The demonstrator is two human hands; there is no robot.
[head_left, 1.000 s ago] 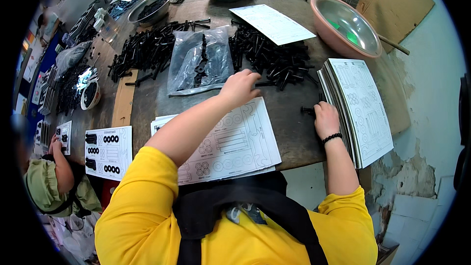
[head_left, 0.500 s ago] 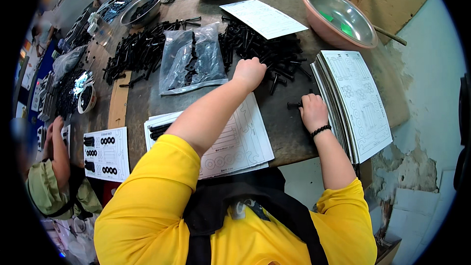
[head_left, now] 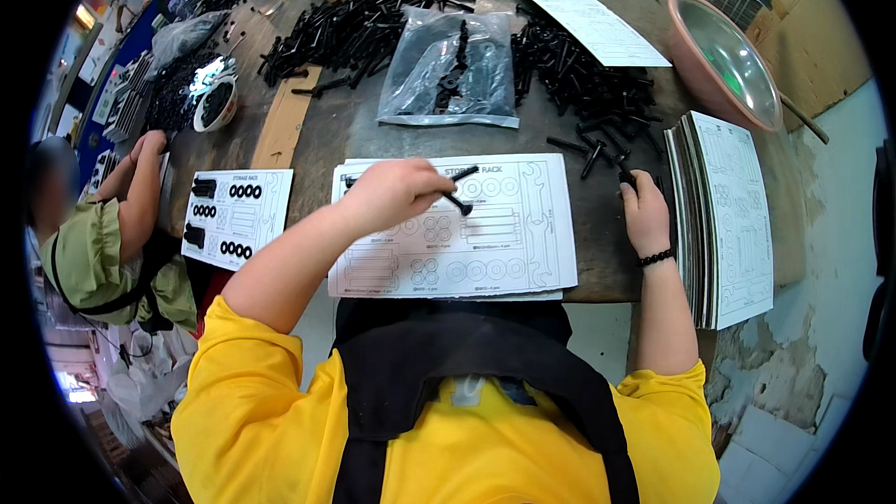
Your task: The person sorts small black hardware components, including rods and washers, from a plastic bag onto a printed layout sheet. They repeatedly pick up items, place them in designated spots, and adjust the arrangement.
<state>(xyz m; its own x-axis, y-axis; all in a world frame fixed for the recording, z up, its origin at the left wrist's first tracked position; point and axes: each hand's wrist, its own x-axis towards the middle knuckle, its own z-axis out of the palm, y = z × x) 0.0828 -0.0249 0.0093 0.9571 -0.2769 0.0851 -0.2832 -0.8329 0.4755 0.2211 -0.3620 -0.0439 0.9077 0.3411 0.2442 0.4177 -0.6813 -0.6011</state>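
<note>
Over a stack of printed diagram sheets (head_left: 553,215) at the table's front edge, my left hand (head_left: 397,192) pinches black bolts (head_left: 458,204); at least two stick out past the fingertips. My right hand (head_left: 646,217) is closed near the right-hand sheet stack, with a black bolt (head_left: 626,170) poking out beyond the thumb. Any further pieces in that palm are hidden. Beyond the hands spreads a heap of loose black bolts (head_left: 583,70). A clear plastic bag (head_left: 411,84) with dark washers in it lies left of that heap.
A thick sheet stack (head_left: 742,224) stands at right, below a pink-rimmed metal basin (head_left: 681,51). Another bolt heap (head_left: 345,33) lies farther left, near a cardboard strip (head_left: 283,121). A co-worker's hands (head_left: 147,145) are beside a sheet (head_left: 266,233) bearing black parts.
My left hand has come back from the bolt heap to above the diagram sheets, carrying bolts. My right hand stays by the sheet stack. The whole view has shifted.
</note>
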